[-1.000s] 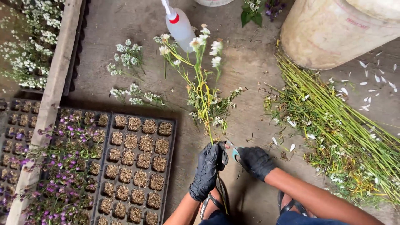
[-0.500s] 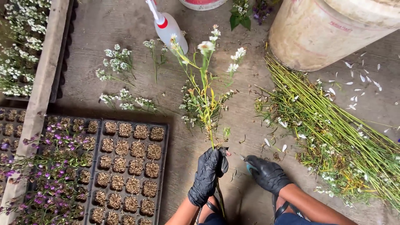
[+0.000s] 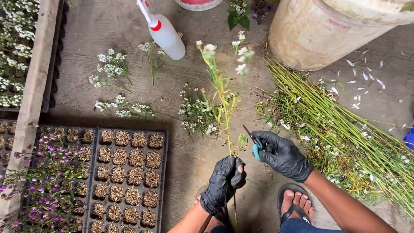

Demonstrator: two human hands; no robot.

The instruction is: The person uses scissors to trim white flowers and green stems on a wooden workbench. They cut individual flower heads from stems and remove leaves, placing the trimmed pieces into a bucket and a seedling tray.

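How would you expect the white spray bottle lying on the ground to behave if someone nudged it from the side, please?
The spray bottle lies on its side on the rough ground, and its body looks round, so it would probably roll a little. The nozzle sticking out at one end would likely make it swing round rather than travel straight. It appears to be plastic, so probably not fragile.

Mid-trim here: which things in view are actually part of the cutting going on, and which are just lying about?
In hand:
- left hand, gloved, gripping the flower stem
- right hand, gloved, holding the blue-handled snips beside that stem

Lying about:
- spray bottle
- pale bucket
- heap of green stems
- black seedling tray
- cut white sprigs
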